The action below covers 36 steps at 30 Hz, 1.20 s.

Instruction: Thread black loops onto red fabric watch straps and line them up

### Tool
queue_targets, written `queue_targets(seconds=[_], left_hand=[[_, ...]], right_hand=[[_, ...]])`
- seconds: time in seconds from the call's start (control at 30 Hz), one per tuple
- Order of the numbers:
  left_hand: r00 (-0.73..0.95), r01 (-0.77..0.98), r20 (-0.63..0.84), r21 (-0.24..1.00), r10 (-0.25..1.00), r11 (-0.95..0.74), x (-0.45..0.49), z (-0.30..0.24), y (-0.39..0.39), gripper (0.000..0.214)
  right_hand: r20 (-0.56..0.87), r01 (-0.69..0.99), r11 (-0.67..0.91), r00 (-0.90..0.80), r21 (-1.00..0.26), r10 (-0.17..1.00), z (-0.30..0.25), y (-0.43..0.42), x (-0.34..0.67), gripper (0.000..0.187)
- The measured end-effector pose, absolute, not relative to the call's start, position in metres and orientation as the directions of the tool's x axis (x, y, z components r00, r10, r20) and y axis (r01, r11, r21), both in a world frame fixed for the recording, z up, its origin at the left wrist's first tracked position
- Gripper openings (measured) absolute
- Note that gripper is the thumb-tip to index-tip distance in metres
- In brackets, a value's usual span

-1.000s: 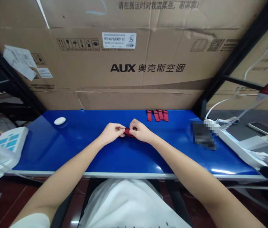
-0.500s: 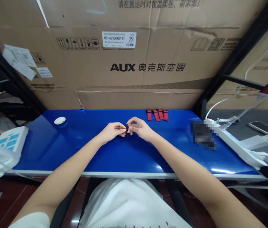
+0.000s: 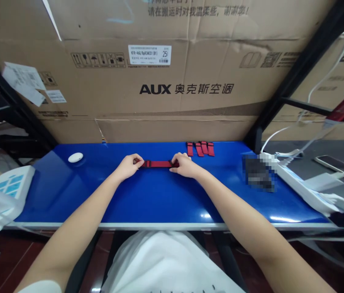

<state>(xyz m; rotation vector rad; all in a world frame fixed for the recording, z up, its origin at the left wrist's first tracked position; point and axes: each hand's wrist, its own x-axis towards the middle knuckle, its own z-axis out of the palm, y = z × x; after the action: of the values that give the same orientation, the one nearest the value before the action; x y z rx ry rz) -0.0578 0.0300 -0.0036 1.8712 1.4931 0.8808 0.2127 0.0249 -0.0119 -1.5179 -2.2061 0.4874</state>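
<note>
A red strap (image 3: 159, 163) with a dark buckle near its left end lies stretched straight across the blue table (image 3: 147, 195). My left hand (image 3: 129, 165) pinches its left end and my right hand (image 3: 184, 164) pinches its right end. Several more red straps (image 3: 200, 148) lie side by side at the table's back edge, just beyond my right hand.
A small white oval object (image 3: 75, 157) sits at the back left. A large cardboard box (image 3: 166, 89) walls off the back. A white power strip with cables (image 3: 300, 183) lies at the right, and a white device with blue buttons (image 3: 4, 191) at the left edge.
The strap was bunched between both hands close together. My hands have moved apart and slightly away from me, pulling it out straight on the table.
</note>
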Motion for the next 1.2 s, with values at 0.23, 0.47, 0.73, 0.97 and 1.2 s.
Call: queue_targets(seconds=[0.23,0.47,0.73,0.97,1.2], left_hand=[[0.189,0.712,0.202,0.646,0.961,-0.276,-0.060,-0.009,0.032,0.010],[0.262,0.776,0.227,0.529,0.938,-0.345,-0.065,-0.005,0.032,0.014],[0.306,0.151,0.152,0.967,0.940,-0.205,-0.030,0.003,0.011,0.027],[0.332,-0.170,0.022,0.985,0.943,0.036,-0.006,0.011,-0.009,0.025],[0.282,-0.117,0.013,0.993,0.959,0.021,-0.003,0.005,-0.007,0.021]], right_hand=[[-0.001,0.751,0.250,-0.317,-0.612,0.949,-0.005,0.021,0.225,0.027],[0.038,0.666,0.238,-0.300,-0.707,0.953,-0.002,0.025,0.232,0.019],[0.406,0.261,0.488,-0.312,-0.833,0.859,0.003,0.008,0.201,0.011],[0.320,-0.127,0.293,-0.376,-0.948,0.870,0.003,-0.003,0.185,0.026],[0.241,-0.239,0.151,-0.411,-0.959,0.879,0.000,-0.001,0.183,0.036]])
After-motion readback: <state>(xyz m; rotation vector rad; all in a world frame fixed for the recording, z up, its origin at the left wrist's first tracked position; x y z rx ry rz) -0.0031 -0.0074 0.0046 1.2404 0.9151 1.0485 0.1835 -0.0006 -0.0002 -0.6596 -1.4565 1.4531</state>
